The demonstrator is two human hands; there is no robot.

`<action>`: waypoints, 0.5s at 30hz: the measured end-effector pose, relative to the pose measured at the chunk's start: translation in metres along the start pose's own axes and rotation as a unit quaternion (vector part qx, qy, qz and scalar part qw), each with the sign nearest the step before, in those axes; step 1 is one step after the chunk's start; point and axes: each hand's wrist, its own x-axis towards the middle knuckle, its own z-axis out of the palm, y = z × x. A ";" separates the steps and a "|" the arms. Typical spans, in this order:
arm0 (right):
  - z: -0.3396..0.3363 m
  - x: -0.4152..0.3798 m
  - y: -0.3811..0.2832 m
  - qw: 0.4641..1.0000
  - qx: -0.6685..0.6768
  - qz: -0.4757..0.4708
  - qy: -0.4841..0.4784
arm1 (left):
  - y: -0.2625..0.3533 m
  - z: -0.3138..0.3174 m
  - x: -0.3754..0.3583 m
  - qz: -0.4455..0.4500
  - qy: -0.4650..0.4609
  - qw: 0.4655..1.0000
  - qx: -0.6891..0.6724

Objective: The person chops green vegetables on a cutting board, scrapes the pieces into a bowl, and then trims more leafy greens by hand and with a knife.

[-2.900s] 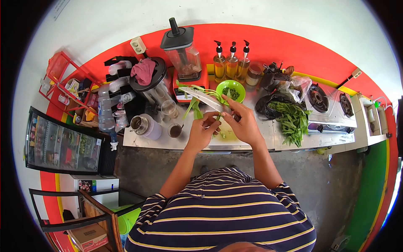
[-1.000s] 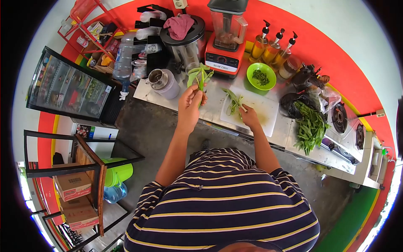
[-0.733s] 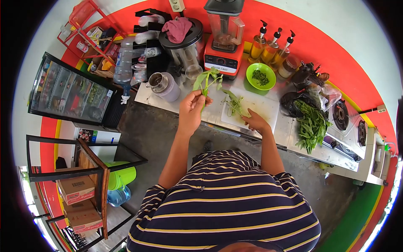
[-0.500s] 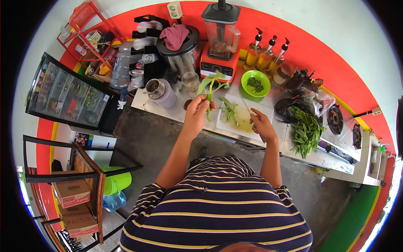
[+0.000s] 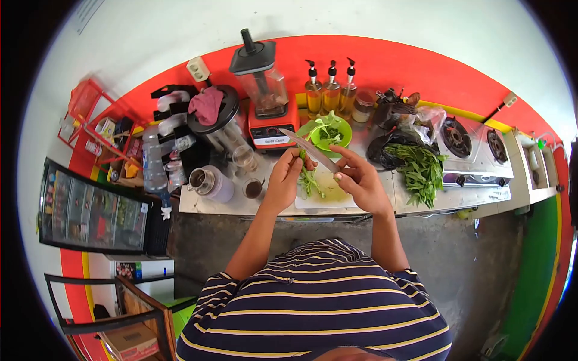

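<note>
My left hand (image 5: 285,182) is closed on a leafy green stem (image 5: 302,154), whose top leaves overlap the green bowl in this view. In my right hand (image 5: 363,185) is a knife (image 5: 312,149), its blade slanting up and left across the stem, close over my left fingertips. Below the hands, a white cutting board (image 5: 335,197) carries loose green sprigs (image 5: 309,184). The bright green bowl (image 5: 345,133) behind the hands holds chopped greens.
A red blender (image 5: 272,124) stands behind, beside several pump bottles (image 5: 330,96). To the left are a jug (image 5: 211,185) and a glass of dark liquid (image 5: 253,189). Leafy greens (image 5: 420,174) hang over the counter edge near the gas stove (image 5: 472,150).
My right hand has moved left and up to meet my left hand, and the knife blade now shows plainly across the stem. The camera view has shifted.
</note>
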 end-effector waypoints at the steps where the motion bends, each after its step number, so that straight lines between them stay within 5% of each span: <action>1: 0.002 0.001 -0.001 1.000 -0.001 -0.004 0.008 | 0.002 0.004 0.001 0.001 -0.010 1.000 0.000; 7: 0.009 0.003 0.000 0.999 -0.021 -0.028 0.042 | 0.005 0.018 -0.001 0.026 0.002 0.996 0.082; 15: 0.010 0.006 0.015 0.990 0.120 -0.023 0.074 | 0.020 0.024 -0.003 0.125 0.015 0.948 0.294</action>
